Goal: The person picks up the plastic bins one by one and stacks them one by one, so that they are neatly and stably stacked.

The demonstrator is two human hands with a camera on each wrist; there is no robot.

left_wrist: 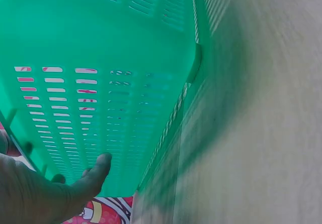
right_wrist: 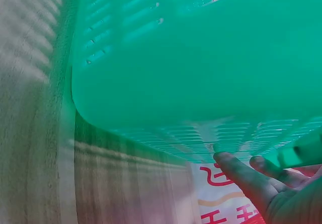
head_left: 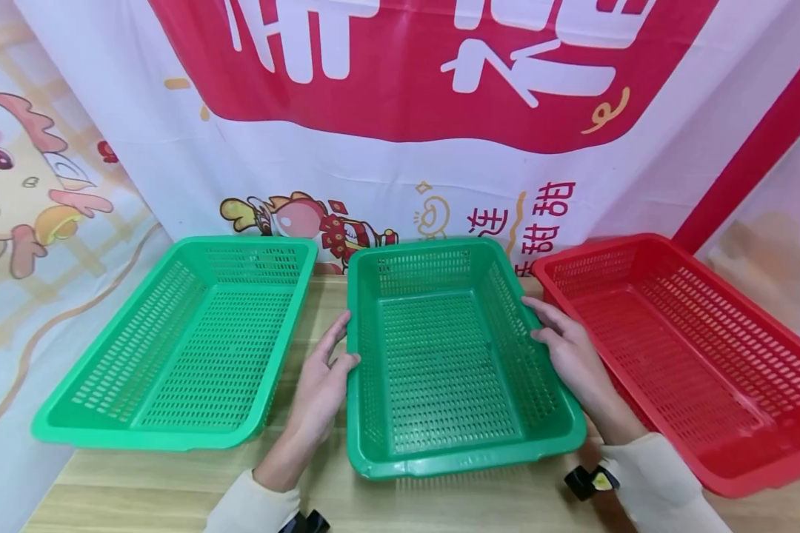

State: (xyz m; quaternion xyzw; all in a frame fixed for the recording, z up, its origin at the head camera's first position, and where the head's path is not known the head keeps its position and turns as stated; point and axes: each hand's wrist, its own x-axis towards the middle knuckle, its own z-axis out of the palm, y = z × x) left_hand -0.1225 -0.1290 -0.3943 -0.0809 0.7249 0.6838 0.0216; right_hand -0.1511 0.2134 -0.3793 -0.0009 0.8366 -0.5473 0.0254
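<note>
A dark green plastic basket [head_left: 467, 466] with slotted walls and floor is in the middle of the head view, long sides running away from me. My left hand [head_left: 323, 377] holds its left rim, thumb at the edge and fingers against the outer wall. On the opposite side, my right hand [head_left: 567, 352] grips the right rim, its thumb near the top edge. In the left wrist view, the fingers [left_wrist: 93, 176] reach along the slotted side below the rim. The right wrist view has the other hand's fingers [right_wrist: 244, 176] beneath the rim at the far end.
To the left is a lighter green basket [head_left: 153, 438]; to the right, close to my right forearm, a red basket [head_left: 720, 481]. All stand at a wooden table [head_left: 173, 488]. Behind them hangs a printed cloth [head_left: 293, 163] in white and red.
</note>
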